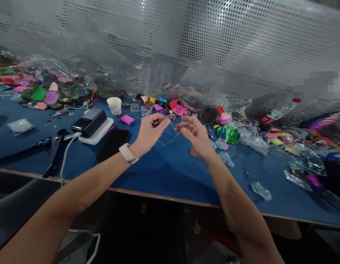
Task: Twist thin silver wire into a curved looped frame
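Both my hands are raised above the blue table (164, 172), close together. My left hand (149, 132), with a white band at the wrist, has its fingers pinched on a thin clear thread (170, 137). My right hand (196, 135) pinches the same thread, which loops down between the two hands. A small clear plastic piece shows at the fingertips, too small to name. A flat pink disc (194, 153) lies on the table just under my right hand.
A white cup (114, 105), a black device on a white pad (90, 123) with a white cable, a dark phone (113, 145), colourful clay pieces and clear bags (296, 146) lie around. Perforated metal screen (186, 51) stands behind. Table's front edge runs near my forearms.
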Tool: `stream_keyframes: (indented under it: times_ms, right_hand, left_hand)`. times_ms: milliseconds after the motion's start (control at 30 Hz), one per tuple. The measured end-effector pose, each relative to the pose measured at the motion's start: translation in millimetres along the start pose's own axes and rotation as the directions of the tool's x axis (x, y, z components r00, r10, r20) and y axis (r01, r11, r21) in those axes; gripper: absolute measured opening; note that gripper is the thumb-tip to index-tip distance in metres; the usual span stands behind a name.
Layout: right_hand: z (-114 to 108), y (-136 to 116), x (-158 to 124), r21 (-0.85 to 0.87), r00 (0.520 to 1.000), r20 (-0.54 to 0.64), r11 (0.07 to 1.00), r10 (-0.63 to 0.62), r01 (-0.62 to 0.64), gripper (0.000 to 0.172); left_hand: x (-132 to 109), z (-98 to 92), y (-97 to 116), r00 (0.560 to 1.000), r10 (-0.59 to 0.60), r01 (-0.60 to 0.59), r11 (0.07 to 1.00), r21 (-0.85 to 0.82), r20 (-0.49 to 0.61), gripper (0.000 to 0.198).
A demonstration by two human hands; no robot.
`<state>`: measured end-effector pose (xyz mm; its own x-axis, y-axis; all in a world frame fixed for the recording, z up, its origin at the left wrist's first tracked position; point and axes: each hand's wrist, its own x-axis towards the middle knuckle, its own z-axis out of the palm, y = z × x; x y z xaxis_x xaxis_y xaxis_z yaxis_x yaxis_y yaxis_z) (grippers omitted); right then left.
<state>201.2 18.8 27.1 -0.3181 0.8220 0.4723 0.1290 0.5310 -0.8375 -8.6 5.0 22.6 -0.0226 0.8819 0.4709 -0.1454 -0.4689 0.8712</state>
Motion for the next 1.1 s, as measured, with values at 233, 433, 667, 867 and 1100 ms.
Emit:
stream_keyframes:
  times_ms: [233,433,667,867,1100]
  right_hand:
    - [14,-1,-4,0.214,1.000,-0.008,0.977,0.019,-0.017,0.035]
    - [15,6,-2,0.195,0.989,-0.145,0.979,-0.037,0.065,0.034]
    - [11,5,-1,0.081,0.971,-0.234,0.994,-0.046,0.067,0.034]
    - [10,5,2,0.132,0.950,-0.310,0.991,0.034,0.008,0.041]
    - [17,5,-1,0.113,0.957,-0.289,0.993,0.012,0.022,0.040]
  left_hand:
    - [3,2.3,0,0.988,-0.100,0.073,0.974,-0.214,-0.119,0.031]
    - [0,5.2,11,0.986,-0.163,0.149,0.950,-0.273,-0.028,0.034]
    - [-1,1.7,5,0.991,-0.131,0.132,0.986,-0.103,0.019,0.041]
    - [-2,4.2,4,0.988,-0.149,0.153,0.985,-0.075,0.045,0.030]
    - [-4,5.6,0,0.984,-0.174,0.177,0.979,-0.099,0.035,0.027]
